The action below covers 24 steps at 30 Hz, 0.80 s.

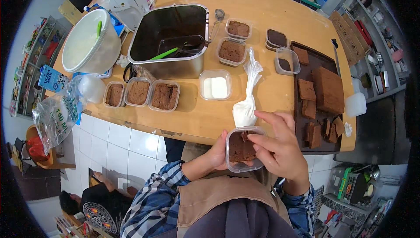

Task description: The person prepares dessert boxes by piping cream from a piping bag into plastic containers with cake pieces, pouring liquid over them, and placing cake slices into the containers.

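Observation:
My left hand (pixel 215 154) grips a clear square plastic cup (pixel 240 167) by its left side, above the table's front edge. Inside it lies brown chocolate cake (pixel 239 149). Over the cup's right half, my right hand (pixel 282 152) pinches a small piece of chocolate cake (pixel 246 136) against the inner edge; its fingertips partly hide the piece. Just beyond the cup lies a tied piping bag (pixel 245 110) of white cream. To the right, a dark baking tray (pixel 302 140) carries a large cake block (pixel 330 90) and several cut pieces.
Three cake-filled cups (pixel 139 92) line the left front, beside a cup of white cream (pixel 215 86). Behind are a deep metal pan (pixel 175 68) with dark chocolate and a green spatula (pixel 164 53), and a white bowl (pixel 89 45). More filled cups (pixel 232 51) stand farther back. A person (pixel 100 207) sits at lower left.

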Motion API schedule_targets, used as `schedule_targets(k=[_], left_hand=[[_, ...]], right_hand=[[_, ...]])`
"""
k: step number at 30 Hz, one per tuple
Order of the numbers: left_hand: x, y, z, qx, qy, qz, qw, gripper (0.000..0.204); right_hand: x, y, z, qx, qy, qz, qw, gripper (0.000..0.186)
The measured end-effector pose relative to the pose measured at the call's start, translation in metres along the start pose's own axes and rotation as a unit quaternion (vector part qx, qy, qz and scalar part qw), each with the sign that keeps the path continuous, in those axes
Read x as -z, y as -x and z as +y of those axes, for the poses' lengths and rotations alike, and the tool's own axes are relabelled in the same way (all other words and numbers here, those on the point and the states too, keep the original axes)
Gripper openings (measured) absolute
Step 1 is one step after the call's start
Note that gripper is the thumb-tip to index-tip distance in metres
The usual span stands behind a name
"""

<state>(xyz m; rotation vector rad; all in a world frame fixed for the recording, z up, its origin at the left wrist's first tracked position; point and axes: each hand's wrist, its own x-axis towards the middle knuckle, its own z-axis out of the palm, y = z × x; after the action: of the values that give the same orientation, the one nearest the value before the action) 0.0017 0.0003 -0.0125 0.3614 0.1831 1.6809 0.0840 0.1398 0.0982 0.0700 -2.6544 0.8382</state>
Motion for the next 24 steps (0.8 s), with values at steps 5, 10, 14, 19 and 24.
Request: schedule_targets(k=[5, 10, 14, 19, 24], left_hand=[[-0.001, 0.0, -0.002, 0.01, 0.045, 0.023, 0.999, 0.083], [-0.02, -0.002, 0.004, 0.035, -0.07, 0.09, 0.993, 0.09], [-0.018, -0.003, 0.004, 0.069, -0.145, 0.159, 0.974, 0.099], [-0.022, -0.004, 0.006, 0.078, -0.148, 0.179, 0.97, 0.098], [-0.004, -0.002, 0.001, 0.017, -0.003, 0.035, 0.999, 0.082]], right_hand=[[0.0, 0.0, 0.001, -0.011, 0.008, 0.004, 1.0, 0.011], [-0.004, -0.005, -0.001, -0.015, -0.02, 0.02, 0.999, 0.009], [-0.005, -0.008, 0.0, -0.02, -0.019, 0.004, 1.0, 0.017], [-0.008, -0.008, 0.002, -0.015, -0.038, -0.005, 0.999, 0.021], [-0.002, -0.007, 0.005, -0.013, -0.059, -0.002, 0.998, 0.023]])
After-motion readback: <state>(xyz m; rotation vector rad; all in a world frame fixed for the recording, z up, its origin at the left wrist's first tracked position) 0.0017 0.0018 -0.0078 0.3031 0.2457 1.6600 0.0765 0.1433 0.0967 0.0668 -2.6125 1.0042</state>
